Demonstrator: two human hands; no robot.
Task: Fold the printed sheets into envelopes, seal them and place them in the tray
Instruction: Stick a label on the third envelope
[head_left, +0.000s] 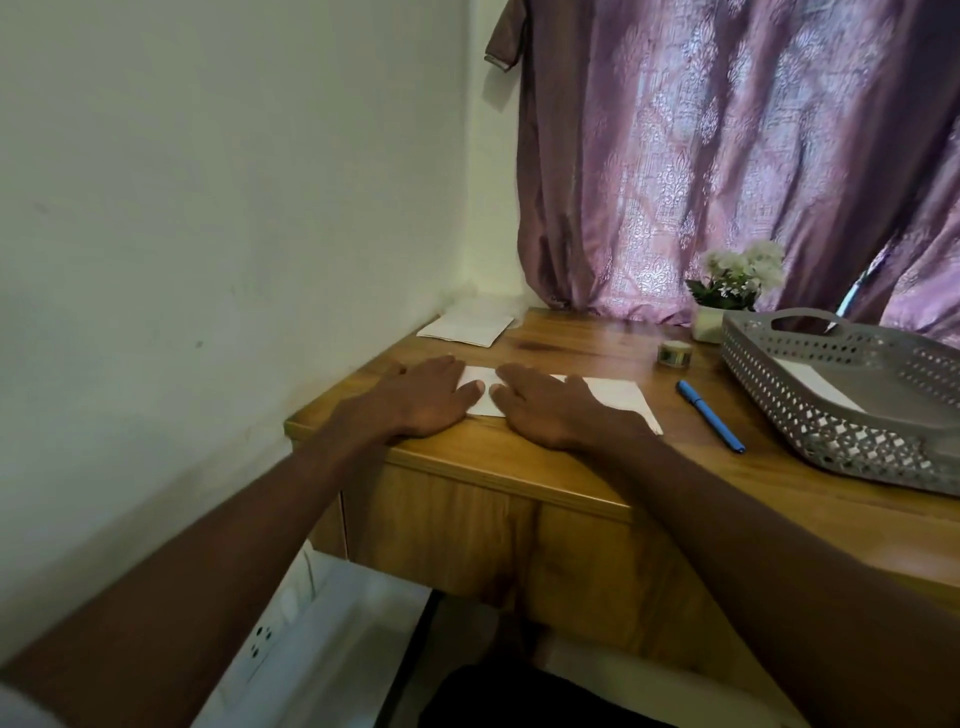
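Observation:
A white sheet (621, 397) lies flat near the left front of the wooden table (571, 462). My left hand (428, 397) rests palm down on its left end, fingers spread. My right hand (550, 408) lies flat on the sheet's middle, and the two thumbs nearly touch. Neither hand grips anything. A grey perforated tray (810, 415) stands at the right with a white paper (818, 387) inside it. More white sheets (467, 325) lie at the table's far left corner. A roll of tape (674, 354) sits behind the sheet.
A blue pen (710, 415) lies between the sheet and the tray. A white pot of flowers (727, 296) stands at the back before a purple curtain (727, 156). A pale wall (234, 234) borders the table on the left.

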